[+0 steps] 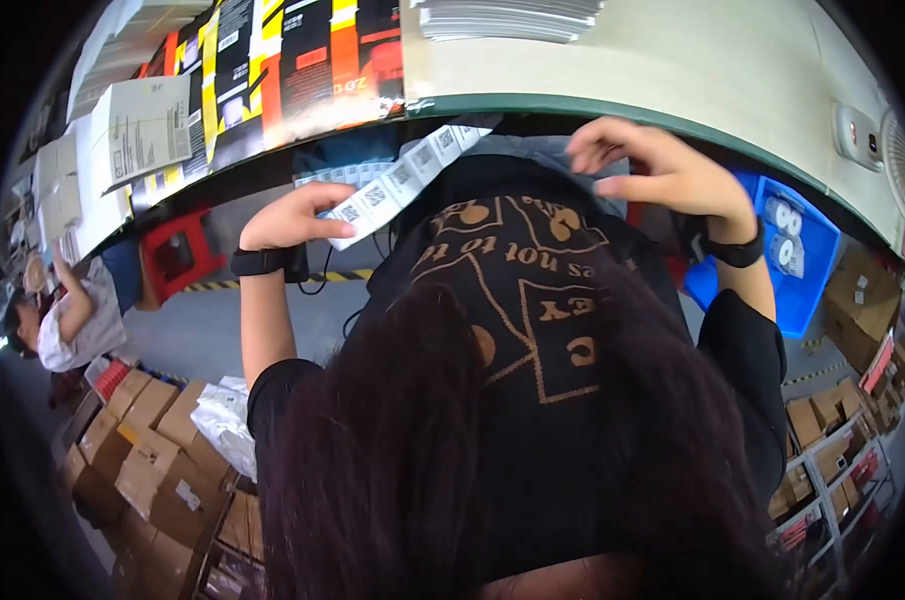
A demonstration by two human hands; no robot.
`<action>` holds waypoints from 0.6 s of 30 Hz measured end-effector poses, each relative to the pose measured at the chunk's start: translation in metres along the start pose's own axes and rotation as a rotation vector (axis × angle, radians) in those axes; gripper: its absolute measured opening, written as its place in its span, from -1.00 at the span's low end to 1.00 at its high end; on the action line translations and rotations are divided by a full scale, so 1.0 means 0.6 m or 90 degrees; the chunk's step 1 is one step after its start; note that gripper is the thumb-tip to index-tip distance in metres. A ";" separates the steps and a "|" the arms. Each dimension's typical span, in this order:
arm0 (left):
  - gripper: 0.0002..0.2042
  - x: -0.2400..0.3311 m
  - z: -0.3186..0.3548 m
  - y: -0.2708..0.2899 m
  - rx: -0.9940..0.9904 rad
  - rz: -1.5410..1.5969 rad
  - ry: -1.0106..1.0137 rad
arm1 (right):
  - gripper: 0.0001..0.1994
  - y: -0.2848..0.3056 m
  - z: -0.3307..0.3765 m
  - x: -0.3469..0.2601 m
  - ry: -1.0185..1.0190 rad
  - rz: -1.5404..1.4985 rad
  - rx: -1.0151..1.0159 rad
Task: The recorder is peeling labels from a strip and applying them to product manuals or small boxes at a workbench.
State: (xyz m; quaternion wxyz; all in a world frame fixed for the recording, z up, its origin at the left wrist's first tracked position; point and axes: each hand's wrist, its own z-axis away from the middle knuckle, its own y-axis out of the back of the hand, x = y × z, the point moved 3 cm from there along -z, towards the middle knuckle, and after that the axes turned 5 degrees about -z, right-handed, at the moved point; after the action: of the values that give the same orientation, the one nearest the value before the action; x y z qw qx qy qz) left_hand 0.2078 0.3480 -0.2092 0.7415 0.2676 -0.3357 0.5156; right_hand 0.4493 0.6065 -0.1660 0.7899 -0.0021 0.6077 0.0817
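My left hand (290, 218) grips one end of a white strip of square code labels (402, 175). The strip runs up and to the right, toward the green edge of the pale table (692, 70). Just below that edge my right hand (657, 170) is raised, its fingers curled and pinched together next to grey cloth. What those fingers hold, if anything, is too small to tell. Both wrists wear black bands. My black top with tan print (532, 300) and my dark hair fill the middle of the view.
Flat black, orange and yellow printed cartons (272, 60) and a stack of white sheets (512, 15) lie on the table. A blue bin (817, 270) with label rolls is at right, a red stool (177, 255) at left. Another person (72, 320) sits far left. Cardboard boxes (152, 450) stand on the floor.
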 end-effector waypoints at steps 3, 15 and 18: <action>-0.76 0.083 0.011 -0.021 -0.011 -0.081 -0.127 | -0.51 -0.046 -0.048 0.010 0.064 0.064 0.005; -0.83 0.163 0.105 0.032 0.133 -0.353 -0.299 | -0.68 -0.055 -0.117 -0.033 0.187 -0.016 -0.293; -0.83 0.074 0.135 0.049 0.220 -0.212 -0.183 | -0.75 -0.001 -0.074 -0.024 0.046 0.035 -0.201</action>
State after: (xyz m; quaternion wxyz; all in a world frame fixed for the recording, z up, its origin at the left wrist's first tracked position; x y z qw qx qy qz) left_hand 0.1731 0.3234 -0.1222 0.7042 0.5118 -0.2961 0.3930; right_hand 0.4035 0.5996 -0.1640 0.7548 -0.1123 0.6155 0.1972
